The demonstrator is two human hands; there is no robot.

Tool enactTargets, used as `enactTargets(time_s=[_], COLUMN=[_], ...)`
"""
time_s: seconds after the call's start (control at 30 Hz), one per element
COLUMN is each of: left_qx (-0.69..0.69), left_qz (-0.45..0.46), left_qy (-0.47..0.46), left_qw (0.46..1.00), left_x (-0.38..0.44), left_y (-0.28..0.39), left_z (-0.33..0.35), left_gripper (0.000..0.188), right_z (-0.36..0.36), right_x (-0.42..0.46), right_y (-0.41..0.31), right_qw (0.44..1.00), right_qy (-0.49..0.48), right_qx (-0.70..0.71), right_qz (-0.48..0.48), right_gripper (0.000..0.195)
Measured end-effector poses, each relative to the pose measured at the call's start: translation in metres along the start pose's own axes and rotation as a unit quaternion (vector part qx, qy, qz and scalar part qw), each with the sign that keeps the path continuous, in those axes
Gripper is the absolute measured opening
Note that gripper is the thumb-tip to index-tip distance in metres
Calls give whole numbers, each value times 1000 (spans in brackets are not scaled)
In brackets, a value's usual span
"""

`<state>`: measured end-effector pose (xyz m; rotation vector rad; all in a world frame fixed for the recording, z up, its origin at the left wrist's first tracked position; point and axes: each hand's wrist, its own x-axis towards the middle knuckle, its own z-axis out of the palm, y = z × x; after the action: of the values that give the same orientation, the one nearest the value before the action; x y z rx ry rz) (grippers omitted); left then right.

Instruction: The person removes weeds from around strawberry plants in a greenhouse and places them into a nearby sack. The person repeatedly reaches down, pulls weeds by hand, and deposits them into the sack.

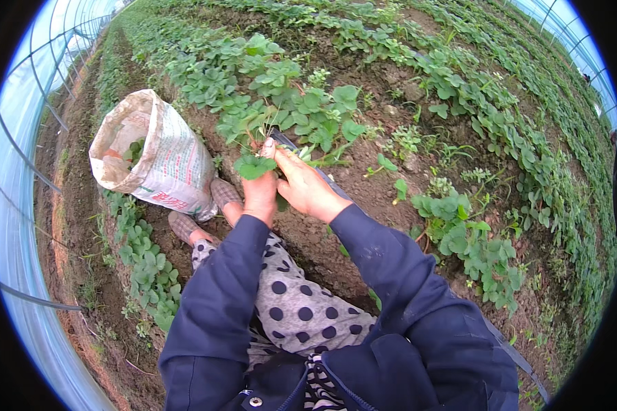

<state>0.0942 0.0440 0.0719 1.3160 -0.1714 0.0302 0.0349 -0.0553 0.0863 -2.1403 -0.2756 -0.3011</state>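
Note:
My left hand [259, 194] is closed around a strawberry plant [255, 167], with one broad green leaf lying over the fingers. Thin stems and brownish root-like strands [257, 137] stick out above it. Against these strands lie the fingertips of my right hand [308, 190], coming in from the right; whether they pinch them is hidden. A dark flat strip, perhaps a drip hose [334, 186], runs along the soil beneath my right hand. Just beyond both hands grows a dense clump of strawberry plants [308, 110].
An open woven sack [180, 159] with printed writing stands left of my feet, some leaves [133, 151] inside. Strawberry rows [473, 241] stretch along the right. Bare soil [370, 200] lies between plants. Blue plastic sheeting [18, 195] on hoops closes off the left.

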Motion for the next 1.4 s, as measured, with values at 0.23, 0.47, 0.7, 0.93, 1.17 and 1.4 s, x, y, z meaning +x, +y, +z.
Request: enactTargets(time_s=[0.23, 0.47, 0.7, 0.93, 1.17, 1.4], left_qx=[348, 747, 590, 303, 555, 567], left_qz=[400, 70, 199, 215, 192, 263], left_qy=[74, -106, -13, -302, -511, -530], left_qw=[845, 652, 782, 878, 627, 573], left_x=[146, 283, 219, -39, -189, -187], left_y=[135, 124, 98, -14, -106, -150], left_z=[-165, -421, -279, 77, 186, 190], left_gripper=[48, 62, 26, 20, 36, 19], right_z=[-46, -77, -111, -116, -137, -152], right_x=[-76, -267, -302, -303, -316, -335], right_y=[23, 106, 134, 169, 157, 130], right_qw=[998, 934, 842, 835, 860, 898], right_qy=[31, 122, 95, 146, 75, 42], right_qx=[25, 83, -301, -87, -103, -164], right_qz=[39, 325, 437, 524, 493, 407], right_gripper=[26, 22, 29, 21, 23, 26])
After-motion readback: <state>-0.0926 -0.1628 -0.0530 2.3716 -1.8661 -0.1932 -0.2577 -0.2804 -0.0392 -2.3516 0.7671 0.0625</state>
